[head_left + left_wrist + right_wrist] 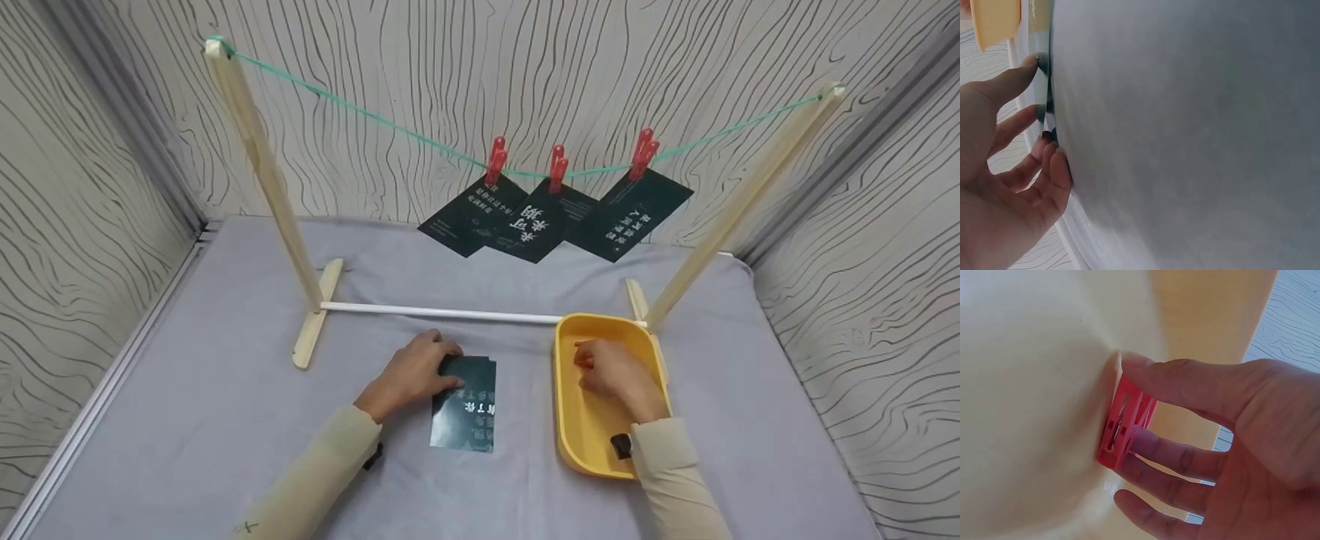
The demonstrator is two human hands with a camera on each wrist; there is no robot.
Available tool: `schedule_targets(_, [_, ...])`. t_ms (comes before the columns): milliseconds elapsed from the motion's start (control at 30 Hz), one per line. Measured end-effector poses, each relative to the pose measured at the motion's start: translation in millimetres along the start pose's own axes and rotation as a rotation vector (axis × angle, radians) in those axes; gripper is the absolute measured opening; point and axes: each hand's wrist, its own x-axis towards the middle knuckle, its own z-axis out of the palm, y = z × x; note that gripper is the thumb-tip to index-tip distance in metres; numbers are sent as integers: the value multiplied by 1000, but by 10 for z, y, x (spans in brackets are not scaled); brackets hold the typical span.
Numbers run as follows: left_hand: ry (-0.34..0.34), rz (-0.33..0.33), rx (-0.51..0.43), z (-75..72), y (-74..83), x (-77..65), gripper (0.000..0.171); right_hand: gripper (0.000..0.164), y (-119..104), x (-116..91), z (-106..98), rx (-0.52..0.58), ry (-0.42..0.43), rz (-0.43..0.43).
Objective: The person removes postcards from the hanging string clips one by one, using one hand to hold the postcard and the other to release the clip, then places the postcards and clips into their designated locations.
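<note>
On the cloth lies a small stack of dark green printed cards (463, 420). My left hand (414, 373) is at its upper left corner, thumb and index fingertips touching the glossy top card (1044, 93) and the other fingers loosely bent beside its edge. Inside the yellow tray (566, 442), my right hand (616, 375) pinches a red clothespin (1126, 419) between thumb and fingers. The clothespin is against the tray's inner corner; its metal spring shows in the right wrist view.
A green string (375, 118) spans two wooden posts (262, 169). Three red clothespins (557, 169) hold dark cards (628, 214) on it. A white rod (450, 312) joins the posts' feet, behind the stack. Patterned walls (420, 60) enclose the cloth-covered table (187, 390).
</note>
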Motion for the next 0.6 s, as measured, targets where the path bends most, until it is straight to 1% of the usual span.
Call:
schedule_targets(200, [3, -1, 10, 6, 7, -9, 46, 24, 12, -13, 16, -1, 9, 18])
schedule_targets(433, [18, 12, 14, -8, 24, -13, 44, 24, 9, -48, 18, -15, 69, -12])
schedule_targets(600, [31, 12, 26, 16, 9, -17, 44, 24, 9, -42, 16, 1, 47, 1])
